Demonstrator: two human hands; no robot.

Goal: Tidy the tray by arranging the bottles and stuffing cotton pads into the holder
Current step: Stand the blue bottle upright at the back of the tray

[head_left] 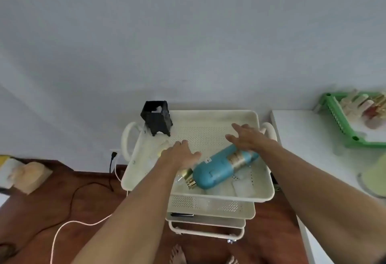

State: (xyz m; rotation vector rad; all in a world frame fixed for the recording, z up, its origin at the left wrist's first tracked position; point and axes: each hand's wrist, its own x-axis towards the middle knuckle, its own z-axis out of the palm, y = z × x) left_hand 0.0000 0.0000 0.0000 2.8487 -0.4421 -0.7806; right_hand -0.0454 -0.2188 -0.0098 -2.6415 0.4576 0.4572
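Observation:
A teal bottle (217,168) with a gold cap lies on its side in the cream perforated tray (208,117) on top of a trolley. My right hand (247,137) hovers open over the bottle's far end, fingers spread. My left hand (179,155) reaches over the tray's left part, fingers apart, above a pale bottle (161,148) that it mostly hides. A black square holder (156,120) stands at the tray's back left corner with something white inside. White cotton pads (243,187) lie flat at the tray's front right.
A white table (302,148) stands to the right, carrying a green basket (342,121) of small bottles and a pale green round dish (376,177). Black and white cables (87,205) trail over the wooden floor at left. The trolley has lower shelves (211,207).

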